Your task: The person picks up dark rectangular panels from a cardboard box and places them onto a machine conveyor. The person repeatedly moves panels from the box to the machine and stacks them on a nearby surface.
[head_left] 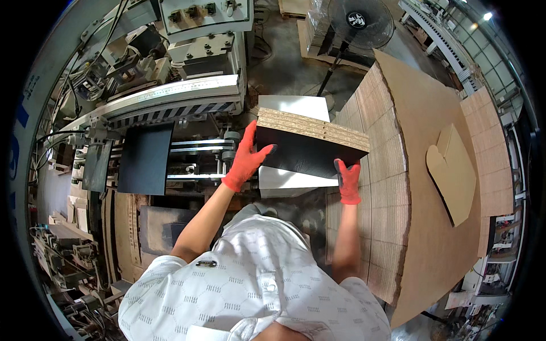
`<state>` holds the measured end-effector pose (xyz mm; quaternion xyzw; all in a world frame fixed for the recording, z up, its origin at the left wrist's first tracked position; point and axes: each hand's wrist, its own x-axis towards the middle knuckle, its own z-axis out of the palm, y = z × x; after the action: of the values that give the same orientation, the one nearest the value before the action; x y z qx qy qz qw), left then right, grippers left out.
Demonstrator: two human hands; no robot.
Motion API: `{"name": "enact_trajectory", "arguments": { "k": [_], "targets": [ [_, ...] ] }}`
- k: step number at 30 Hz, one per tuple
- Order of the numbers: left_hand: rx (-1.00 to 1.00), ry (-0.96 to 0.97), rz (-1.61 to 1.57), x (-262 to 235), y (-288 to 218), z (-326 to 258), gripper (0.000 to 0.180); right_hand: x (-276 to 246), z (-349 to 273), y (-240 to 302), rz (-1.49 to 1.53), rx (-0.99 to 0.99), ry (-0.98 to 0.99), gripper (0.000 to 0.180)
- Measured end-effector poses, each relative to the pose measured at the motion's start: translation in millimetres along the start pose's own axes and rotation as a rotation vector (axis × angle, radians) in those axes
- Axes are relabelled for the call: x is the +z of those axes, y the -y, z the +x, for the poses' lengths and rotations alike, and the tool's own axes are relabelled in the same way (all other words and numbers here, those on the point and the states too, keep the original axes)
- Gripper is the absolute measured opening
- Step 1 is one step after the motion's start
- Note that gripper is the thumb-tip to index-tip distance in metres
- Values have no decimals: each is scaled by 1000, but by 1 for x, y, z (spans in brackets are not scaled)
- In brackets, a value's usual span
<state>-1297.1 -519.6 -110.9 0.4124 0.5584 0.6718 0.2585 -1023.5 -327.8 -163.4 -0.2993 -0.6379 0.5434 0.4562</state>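
Note:
My left hand [248,160], in a red glove with a dark thumb tip, grips the left end of a small stack of chipboard panels [310,149]. At the near right corner of the same stack, my right hand [348,183], gloved alike, closes on it, thumb on the black face. The panels are tilted, with a broad black face toward me and raw particle edges along the top. A white board [296,178] lies below the stack, partly hidden by it. The fingers behind the panels are out of sight.
A machine with metal rails [199,146] stands to the left, bearing a black panel [145,159] and a darker grey one [97,165]. Close on the right rises a tall pile of cardboard [438,199], a folded cardboard piece [452,173] on top. A pedestal fan [359,23] stands behind.

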Motion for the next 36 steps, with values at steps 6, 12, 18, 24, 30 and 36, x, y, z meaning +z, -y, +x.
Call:
{"name": "enact_trajectory", "arguments": {
  "k": [6, 12, 18, 24, 30, 36],
  "targets": [
    [-96, -114, -63, 24, -8, -23, 86, 19, -18, -13, 55, 10, -200, 23],
    [-51, -93, -153, 17, 8, -29, 82, 21, -24, -14, -39, -50, -169, 20],
    [-209, -195, 143, 24, 26, -37, 73, 10, -20, -19, -108, -11, -147, 48],
    [-11, -127, 95, -38, 97, -30, 69, 47, 4, -27, -36, -195, -114, 76],
    [131, 69, 315, -41, 125, -1, 64, 15, -11, -40, 67, -184, -131, 66],
    [167, -41, 512, -56, 143, 10, 60, 32, -4, -43, 84, -206, -119, 64]
  ]
}}
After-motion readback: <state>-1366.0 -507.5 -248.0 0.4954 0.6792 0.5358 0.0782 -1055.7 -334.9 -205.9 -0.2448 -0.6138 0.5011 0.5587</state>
